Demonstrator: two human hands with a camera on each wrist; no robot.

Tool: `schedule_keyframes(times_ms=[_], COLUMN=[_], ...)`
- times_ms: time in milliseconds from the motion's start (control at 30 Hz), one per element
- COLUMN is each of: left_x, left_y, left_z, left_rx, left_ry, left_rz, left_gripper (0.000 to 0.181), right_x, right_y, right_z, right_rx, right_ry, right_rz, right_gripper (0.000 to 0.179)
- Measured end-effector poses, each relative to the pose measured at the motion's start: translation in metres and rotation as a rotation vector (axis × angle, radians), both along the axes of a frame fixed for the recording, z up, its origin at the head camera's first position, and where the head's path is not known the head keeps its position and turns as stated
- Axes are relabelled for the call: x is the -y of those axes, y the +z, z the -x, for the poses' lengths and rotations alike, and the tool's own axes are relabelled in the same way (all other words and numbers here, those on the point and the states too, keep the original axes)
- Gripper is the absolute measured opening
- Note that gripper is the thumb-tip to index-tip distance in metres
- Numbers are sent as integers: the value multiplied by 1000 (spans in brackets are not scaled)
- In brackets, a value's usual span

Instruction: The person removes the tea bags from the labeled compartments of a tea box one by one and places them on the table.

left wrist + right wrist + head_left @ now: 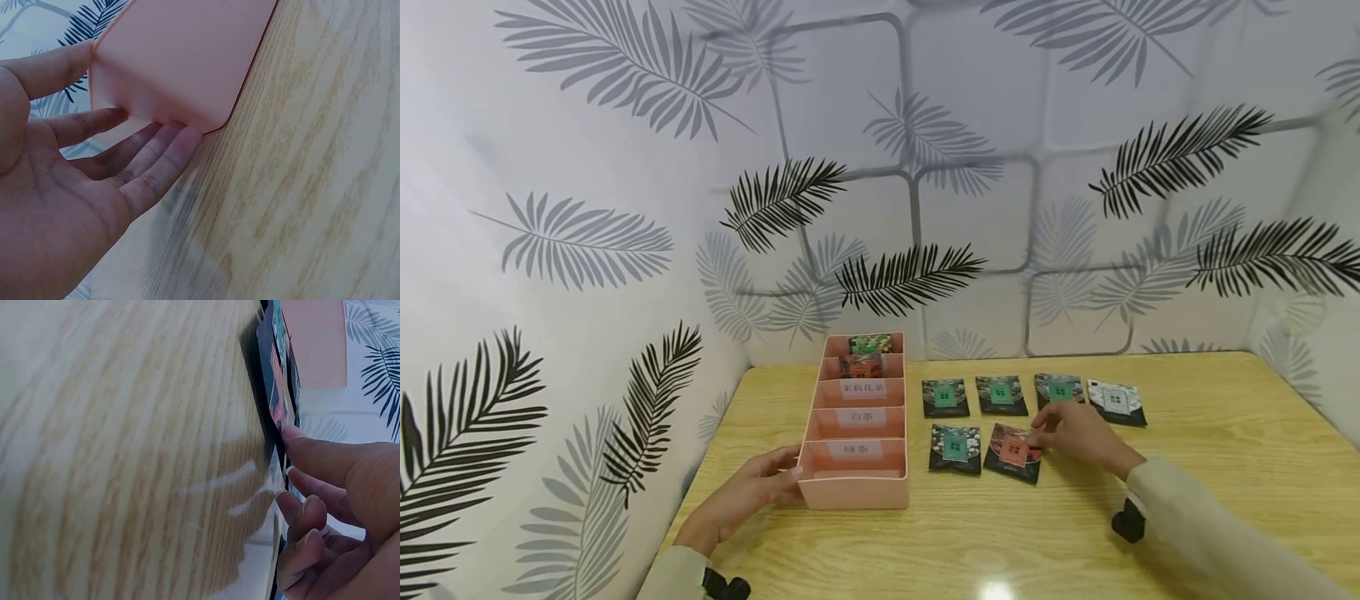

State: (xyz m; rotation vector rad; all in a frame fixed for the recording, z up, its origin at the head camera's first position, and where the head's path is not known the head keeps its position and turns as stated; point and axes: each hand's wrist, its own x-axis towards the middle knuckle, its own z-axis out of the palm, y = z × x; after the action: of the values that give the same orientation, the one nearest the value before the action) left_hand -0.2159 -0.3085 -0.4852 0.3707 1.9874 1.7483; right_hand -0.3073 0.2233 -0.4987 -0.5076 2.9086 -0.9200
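A pink divided box (857,492) stands on the table, Chinese tea labels on its compartments. At its near left corner my left hand (752,492) holds it, thumb by the rim and fingers against the side; the left wrist view shows the fingertips touching the pink wall (187,56). My right hand (1078,433) has thumb and forefinger at the right edge of a red-labelled tea sachet (1013,451), pinching it. In the right wrist view the thumb (325,453) lies on that sachet's edge, while the other fingers curl loosely below.
Left of the red-labelled sachet lies a green-labelled sachet (955,448). Behind are more sachets: green-labelled ones (945,397) and a white one (1116,402). Sachets (861,367) also sit in the box's far compartments. A leaf-patterned wall covering (970,317) rises behind the wooden table (880,554).
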Motion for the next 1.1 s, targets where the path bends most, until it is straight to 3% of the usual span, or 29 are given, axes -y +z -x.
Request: schedule_keyframes(times_ms=[333, 767, 1100], left_x=[0, 0, 0], left_y=[-2, -1, 0], left_z=[0, 1, 2], left_rx=[4, -4, 8], left_ry=[14, 23, 18], left_rz=[-9, -8, -15], left_gripper=[61, 60, 60], right_x=[3, 22, 53], right_y=[-2, 30, 38], right_z=[8, 26, 35], right_rx=[-30, -54, -56], right_ry=[34, 29, 32], right_rz=[-1, 86, 193], right_gripper=[14, 27, 23])
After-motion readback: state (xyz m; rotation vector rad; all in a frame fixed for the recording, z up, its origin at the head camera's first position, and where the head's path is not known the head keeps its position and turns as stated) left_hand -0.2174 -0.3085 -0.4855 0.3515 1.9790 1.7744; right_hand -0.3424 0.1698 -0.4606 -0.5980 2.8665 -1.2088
